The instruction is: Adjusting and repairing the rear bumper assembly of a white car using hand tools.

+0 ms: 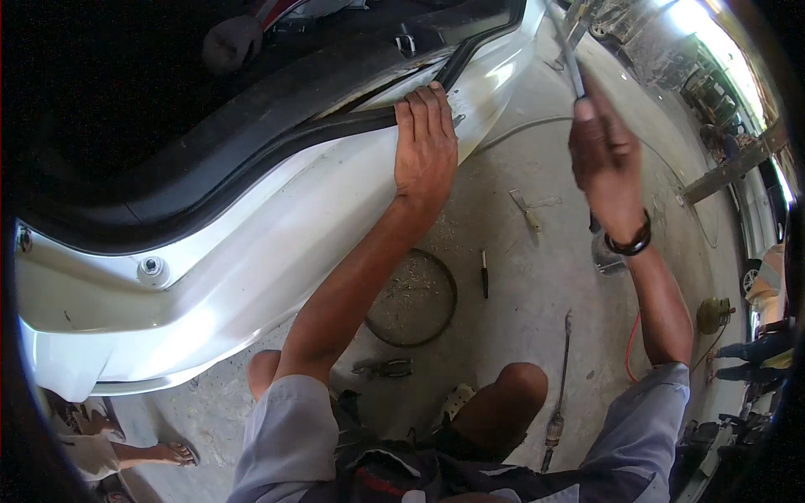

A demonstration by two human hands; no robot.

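Observation:
The white car body [277,243] fills the left side, its opening edged by a black rubber seal [335,127]. My left hand [425,151] lies over that edge, fingers stretched out across the seal and holding nothing. To the right, my right hand [605,155] is raised above the floor and closed around a tool with a long, straight metal shaft [568,52]. The shaft points up and away, running out of the top of the view. Motion blur and the hand covering its handle hide the tool's exact kind.
On the concrete floor lie a dark ring [456,298], pliers [384,367], a pen-like tool [484,275], a brush-like tool [530,213] and a long thin rod with a handle [554,429]. Another person's foot [179,453] shows at lower left. A greenish tank [713,318] stands right.

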